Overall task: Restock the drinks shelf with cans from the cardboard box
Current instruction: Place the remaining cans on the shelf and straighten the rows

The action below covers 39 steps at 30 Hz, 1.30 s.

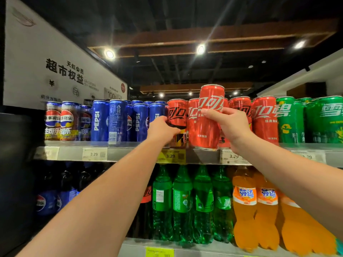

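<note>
Step in hand: by my reading, seating a red cola can (208,117) into the red row on the top drinks shelf (130,153)
Right hand: the right hand (229,125) grasps that can by its middle, fingers wrapped across the label, thumb side hidden behind it
Can position: upright, lifted a little above its neighbours, its base at the shelf's front lip, just in front of the red cans behind it
Left hand: the left hand (164,129) reaches into the row at the black-and-red can (177,119), fingers curled at its side; whether it grips or only steadies it, I cannot tell
Relation: the held can sits between the two hands, touching the right, just beside the left
How to do it well: keep the can vertical, lower the base flat onto the shelf before pushing back, and let the left hand hold the neighbour aside so nothing tips
Label: turn the logo outward to match the row
Cardboard box: not in view
Risk: the base may catch on the shelf lip above the price tag (233,156)
</note>
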### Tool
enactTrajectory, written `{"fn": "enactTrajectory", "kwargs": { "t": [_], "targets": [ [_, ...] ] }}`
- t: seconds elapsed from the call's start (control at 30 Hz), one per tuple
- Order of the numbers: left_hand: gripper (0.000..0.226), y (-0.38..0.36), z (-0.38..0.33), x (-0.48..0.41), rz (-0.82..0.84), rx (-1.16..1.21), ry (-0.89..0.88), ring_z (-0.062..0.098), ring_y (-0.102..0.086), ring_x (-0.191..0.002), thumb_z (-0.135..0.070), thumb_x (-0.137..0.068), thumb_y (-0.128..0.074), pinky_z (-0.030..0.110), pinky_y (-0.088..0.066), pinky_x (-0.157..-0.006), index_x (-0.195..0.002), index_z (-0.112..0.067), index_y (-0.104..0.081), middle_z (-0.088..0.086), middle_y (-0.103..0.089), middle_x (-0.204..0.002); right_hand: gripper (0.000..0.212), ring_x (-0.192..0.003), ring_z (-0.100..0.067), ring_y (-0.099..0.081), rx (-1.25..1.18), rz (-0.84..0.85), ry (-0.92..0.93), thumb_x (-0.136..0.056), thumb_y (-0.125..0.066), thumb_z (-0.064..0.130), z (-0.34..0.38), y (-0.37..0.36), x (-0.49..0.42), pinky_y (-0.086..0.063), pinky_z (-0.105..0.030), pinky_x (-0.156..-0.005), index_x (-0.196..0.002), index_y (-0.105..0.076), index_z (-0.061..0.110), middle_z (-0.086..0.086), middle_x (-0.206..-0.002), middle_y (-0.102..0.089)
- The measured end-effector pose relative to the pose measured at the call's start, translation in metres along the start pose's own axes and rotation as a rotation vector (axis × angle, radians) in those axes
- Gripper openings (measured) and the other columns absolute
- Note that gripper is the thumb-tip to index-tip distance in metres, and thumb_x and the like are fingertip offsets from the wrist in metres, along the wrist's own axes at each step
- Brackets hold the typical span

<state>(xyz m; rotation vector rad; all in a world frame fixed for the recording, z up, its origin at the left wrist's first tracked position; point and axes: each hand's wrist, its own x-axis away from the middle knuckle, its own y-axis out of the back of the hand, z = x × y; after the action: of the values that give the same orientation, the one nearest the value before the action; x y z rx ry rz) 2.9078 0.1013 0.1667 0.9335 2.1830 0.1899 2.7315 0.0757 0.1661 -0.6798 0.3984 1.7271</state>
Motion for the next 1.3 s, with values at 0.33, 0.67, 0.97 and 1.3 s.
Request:
{"fn": "enactTrajectory", "kwargs": {
  "t": [0.33,0.67,0.97,1.3],
  "targets": [
    [0.044,-0.015,0.013,-0.022,-0.016,-0.014,-0.042,0.021,-0.062,-0.101,-0.026,-0.080,-0.075,0.035,-0.052,-0.087,-0.119,-0.016,-0.058,0.004,-0.064,-0.113,0.037,-0.086,-0.017,-0.072,0.020,-0.084,-0.017,-0.067,-0.084,0.036,-0.015,-0.002,-0.004,-0.058,-0.040,-0.074,-0.097,-0.067,0.022,0.003,-0.095,-0.074],
    [0.049,-0.026,0.010,-0.032,-0.008,-0.030,-0.049,0.022,-0.062,-0.097,-0.028,-0.076,-0.080,0.037,-0.054,-0.086,-0.115,-0.013,-0.054,-0.001,-0.051,-0.095,0.039,-0.085,-0.014,-0.071,0.036,-0.101,-0.009,-0.069,-0.083,0.037,-0.020,-0.006,-0.007,-0.055,-0.031,-0.062,-0.101,-0.066,0.023,0.005,-0.095,-0.073],
    [0.035,-0.030,0.012,-0.039,0.036,-0.049,0.004,0.015,-0.058,-0.067,-0.031,-0.075,-0.081,0.031,-0.053,-0.070,-0.091,-0.008,-0.059,0.000,-0.058,-0.071,0.039,-0.085,-0.013,-0.070,0.077,-0.083,0.006,-0.070,-0.082,0.035,-0.021,-0.017,-0.008,-0.053,-0.028,-0.064,-0.102,-0.067,0.019,0.004,-0.097,-0.072],
    [0.017,0.007,0.008,-0.030,0.199,0.635,-0.053,0.021,-0.070,-0.083,-0.022,-0.096,-0.054,0.036,-0.058,-0.078,-0.098,-0.014,-0.069,0.005,-0.073,-0.086,0.030,-0.087,-0.012,-0.070,0.183,-0.051,0.082,-0.064,-0.085,0.042,-0.004,-0.061,-0.020,-0.057,-0.036,-0.082,-0.084,-0.065,0.031,0.006,-0.093,-0.073]
  ]
}}
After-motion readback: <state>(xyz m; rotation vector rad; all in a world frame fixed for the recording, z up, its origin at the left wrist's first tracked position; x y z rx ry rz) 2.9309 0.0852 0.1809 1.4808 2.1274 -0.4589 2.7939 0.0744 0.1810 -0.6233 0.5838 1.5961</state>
